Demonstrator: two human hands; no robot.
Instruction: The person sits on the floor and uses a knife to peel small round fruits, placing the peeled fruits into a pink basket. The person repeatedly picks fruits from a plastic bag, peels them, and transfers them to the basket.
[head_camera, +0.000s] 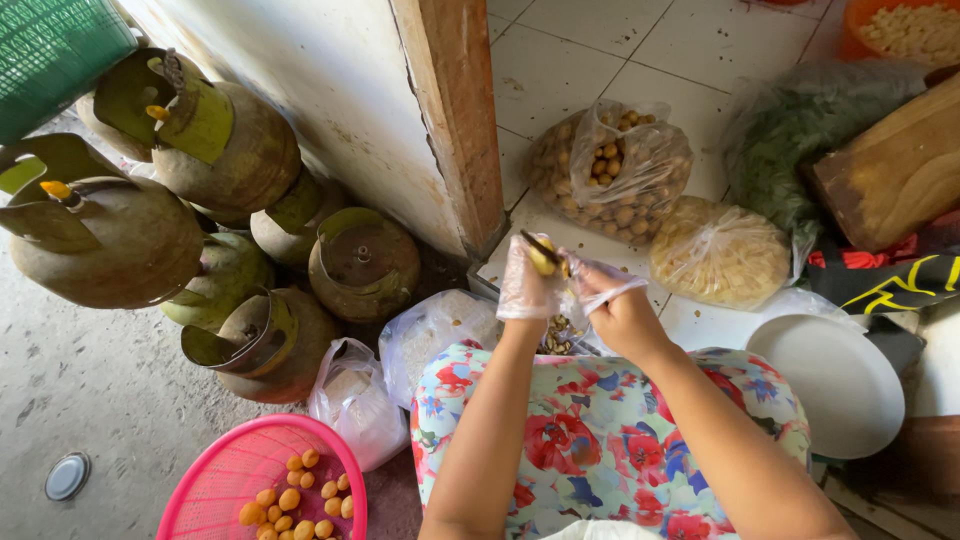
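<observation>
White floor tiles (600, 60) spread far and right past a wooden door post (455, 110). Left hand (528, 285), in a thin clear plastic glove, is clenched round a small yellow-handled knife (543, 254), long axis slanting up-left. Right hand (612, 300), gloved too, closes beside it; what it pinches, I cannot tell. Dull green gas cylinders (230, 150) cluster left; pink mesh basket (225, 480) sits near.

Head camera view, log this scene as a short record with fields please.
left hand: in a clear plastic glove, holding a small yellow fruit
right hand: gloved, at the fruit; whether it holds a tool cannot be told
lap: floral cloth
ahead: two clear bags, one of round fruit, one of pale pieces
lower left: pink basket with some fruit
left: gas cylinders
right: white plate
</observation>
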